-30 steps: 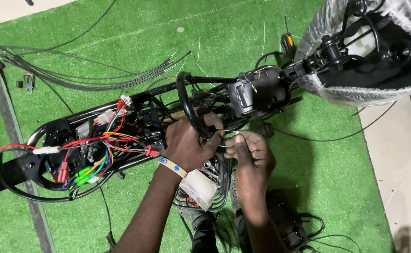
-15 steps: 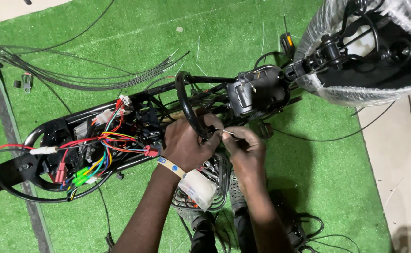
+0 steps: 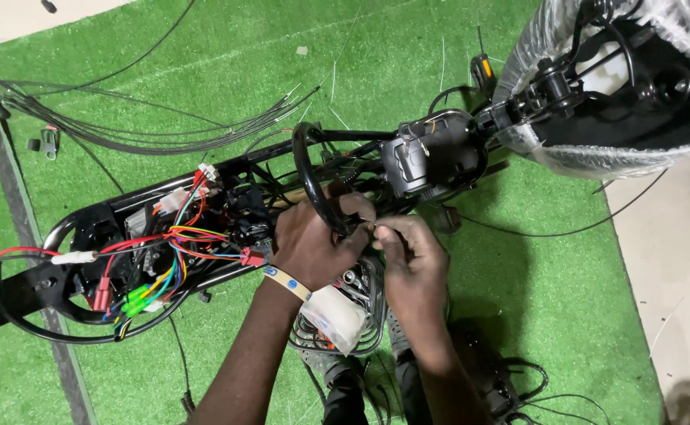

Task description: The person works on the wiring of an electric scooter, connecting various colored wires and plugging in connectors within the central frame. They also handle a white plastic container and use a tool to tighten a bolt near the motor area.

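Note:
A black metal frame (image 3: pixel 85 224) lies across the green mat, packed with coloured wires (image 3: pixel 172 252) in red, yellow, green and blue. My left hand (image 3: pixel 313 244), with a pale wristband, grips a thick black curved tube (image 3: pixel 307 169) that loops up from the frame. My right hand (image 3: pixel 409 256) is right beside it, fingertips pinched on something small and thin where the two hands meet; what it is I cannot make out. A grey boxy module (image 3: pixel 431 157) sits on the frame just above the hands.
A plastic-wrapped black wheel assembly (image 3: pixel 620 86) fills the top right. A bundle of loose black cables (image 3: pixel 132 130) lies at upper left on the green mat (image 3: pixel 565 283). A white-wrapped part (image 3: pixel 333 315) and wire loops lie below my wrists. Pale floor (image 3: pixel 675 267) borders the right.
My right hand has moved up and left until its fingertips meet the left hand at the black tube. The left hand has stayed on the tube.

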